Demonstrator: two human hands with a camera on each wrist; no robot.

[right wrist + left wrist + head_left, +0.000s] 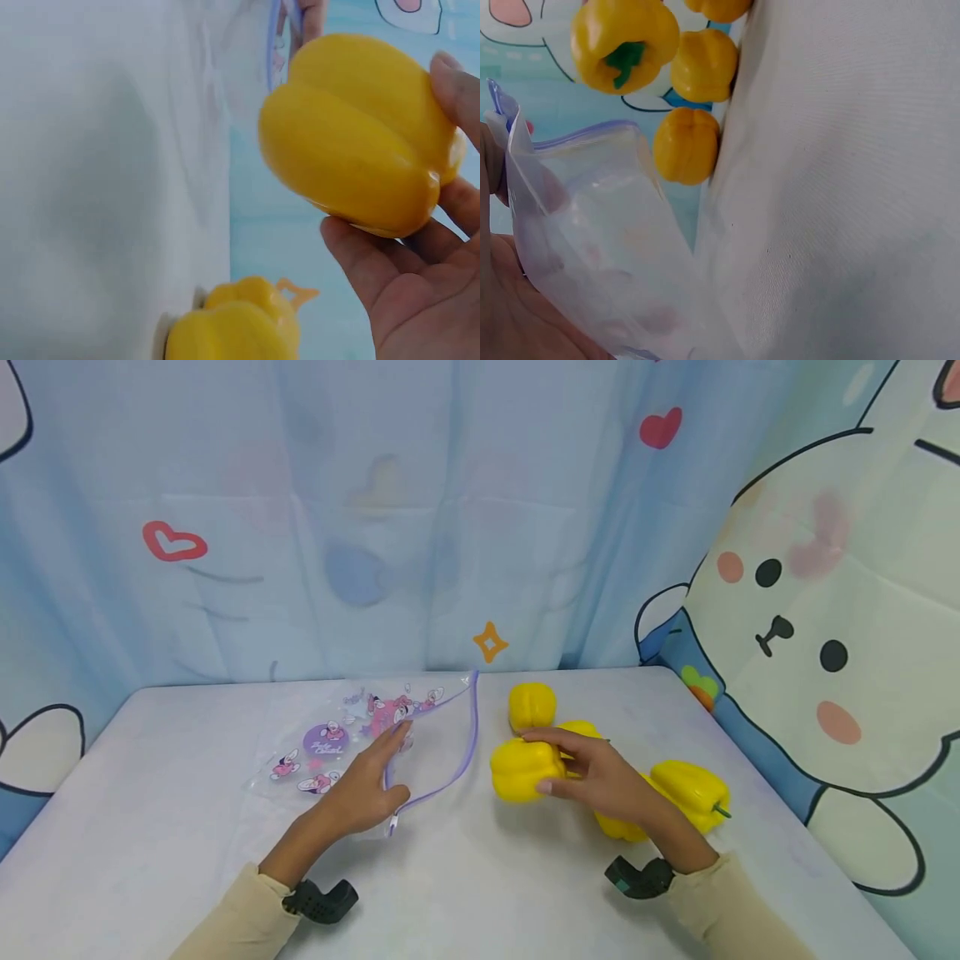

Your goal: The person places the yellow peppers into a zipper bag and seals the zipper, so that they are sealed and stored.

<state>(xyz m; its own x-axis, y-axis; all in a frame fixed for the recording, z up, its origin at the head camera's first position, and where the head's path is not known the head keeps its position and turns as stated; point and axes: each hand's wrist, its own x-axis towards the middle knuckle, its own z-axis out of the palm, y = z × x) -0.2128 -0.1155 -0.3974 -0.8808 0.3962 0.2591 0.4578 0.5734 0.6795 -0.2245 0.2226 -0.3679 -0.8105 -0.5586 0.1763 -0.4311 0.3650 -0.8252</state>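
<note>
My right hand (592, 772) grips a yellow bell pepper (525, 770), thumb on one side and fingers on the other, above the table. In the right wrist view this pepper (352, 135) fills the space between thumb and fingers. My left hand (367, 785) is at the mouth of a clear zip bag (300, 760) with purple zip edges and pink printed figures. Its fingers hold one edge of the mouth, which gapes toward the peppers. In the left wrist view the raised bag (600, 225) hides part of the left hand.
Other yellow peppers lie on the white table (480, 893) at the right: one pepper (531, 706) at the back, another pepper (690, 793) with a green stem beside the right forearm, more partly hidden by the right hand. A patterned blue curtain (420, 527) hangs behind.
</note>
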